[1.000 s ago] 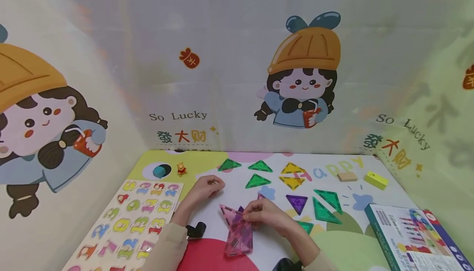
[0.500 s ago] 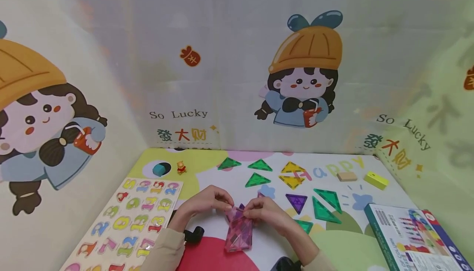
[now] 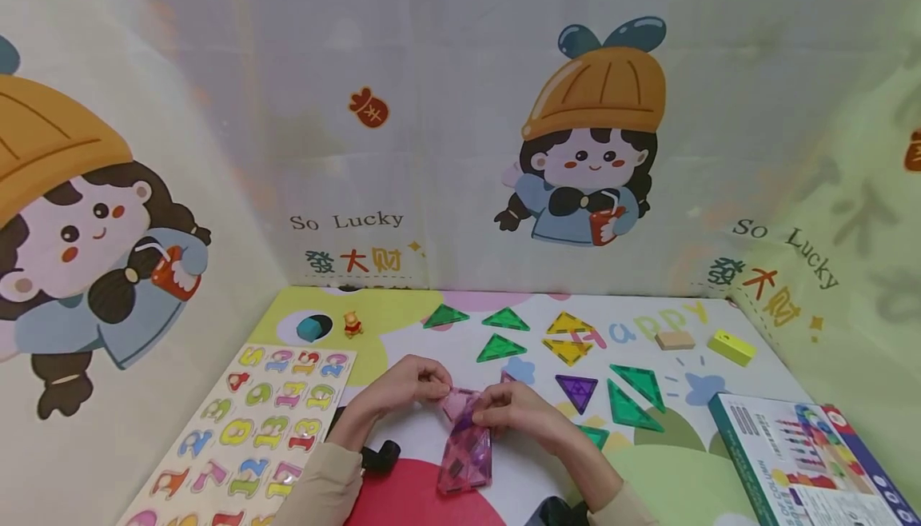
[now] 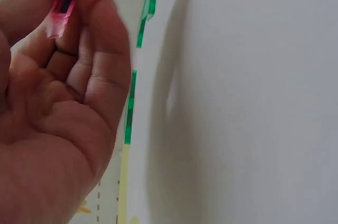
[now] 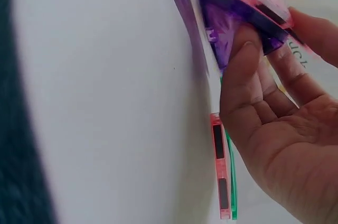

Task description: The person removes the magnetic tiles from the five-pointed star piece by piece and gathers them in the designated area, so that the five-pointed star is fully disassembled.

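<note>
My left hand (image 3: 413,382) pinches the edge of a translucent pink magnetic tile (image 3: 456,404); in the left wrist view this tile (image 4: 58,23) sits between thumb and fingers. My right hand (image 3: 516,412) pinches a purple magnetic tile (image 3: 463,424) close beside it. The right wrist view has the purple tile (image 5: 221,20) under the thumb, with pink edges against it. Below both hands, a pink tile structure (image 3: 466,462) stands over the table. How its panels join is hidden by the overlap and the fingers.
Green triangle tiles (image 3: 501,348), yellow ones (image 3: 568,352) and a purple one (image 3: 576,392) lie beyond the hands. A number puzzle board (image 3: 245,438) is at left, a printed box (image 3: 813,462) at right. Farther back are a yellow block (image 3: 731,349) and a bear figurine (image 3: 352,325).
My left hand has come down and right from apart to pinch the pink tile. The top pink tile has changed its slant, and more purple shows. My right hand has kept its hold.
</note>
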`<act>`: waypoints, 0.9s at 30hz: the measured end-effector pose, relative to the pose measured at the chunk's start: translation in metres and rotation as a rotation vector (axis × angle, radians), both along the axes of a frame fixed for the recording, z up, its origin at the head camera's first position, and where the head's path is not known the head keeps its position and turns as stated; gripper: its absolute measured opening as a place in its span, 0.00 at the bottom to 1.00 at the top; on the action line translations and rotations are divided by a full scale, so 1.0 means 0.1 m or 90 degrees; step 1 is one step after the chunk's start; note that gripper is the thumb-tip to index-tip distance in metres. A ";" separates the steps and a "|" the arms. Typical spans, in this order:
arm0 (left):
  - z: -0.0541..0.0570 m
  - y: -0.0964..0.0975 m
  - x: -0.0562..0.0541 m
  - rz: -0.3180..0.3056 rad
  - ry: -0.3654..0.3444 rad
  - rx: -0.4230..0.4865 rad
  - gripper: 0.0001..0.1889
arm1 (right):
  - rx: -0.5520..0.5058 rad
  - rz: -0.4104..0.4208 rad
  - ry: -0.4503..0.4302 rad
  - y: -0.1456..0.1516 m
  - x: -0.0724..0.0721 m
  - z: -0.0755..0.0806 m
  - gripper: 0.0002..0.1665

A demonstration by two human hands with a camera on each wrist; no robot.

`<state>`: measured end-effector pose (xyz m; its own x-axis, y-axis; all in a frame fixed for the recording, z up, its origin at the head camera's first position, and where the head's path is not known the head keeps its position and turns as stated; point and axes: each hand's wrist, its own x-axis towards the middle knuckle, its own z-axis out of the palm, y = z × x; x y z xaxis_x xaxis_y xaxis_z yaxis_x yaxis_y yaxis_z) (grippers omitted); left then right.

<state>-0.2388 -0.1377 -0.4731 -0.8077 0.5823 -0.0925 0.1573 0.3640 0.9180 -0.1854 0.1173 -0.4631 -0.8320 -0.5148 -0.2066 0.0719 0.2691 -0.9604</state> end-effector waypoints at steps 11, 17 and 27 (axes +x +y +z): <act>0.00 -0.03 -0.15 0.308 0.015 0.036 0.09 | 0.010 -0.004 -0.005 -0.01 0.01 0.00 0.15; -0.02 0.02 -0.30 0.361 0.022 -0.018 0.07 | 0.011 0.002 0.001 -0.02 0.02 0.01 0.14; -0.08 0.17 -0.58 0.393 0.074 -0.104 0.08 | 0.006 -0.005 -0.003 -0.02 0.04 0.01 0.15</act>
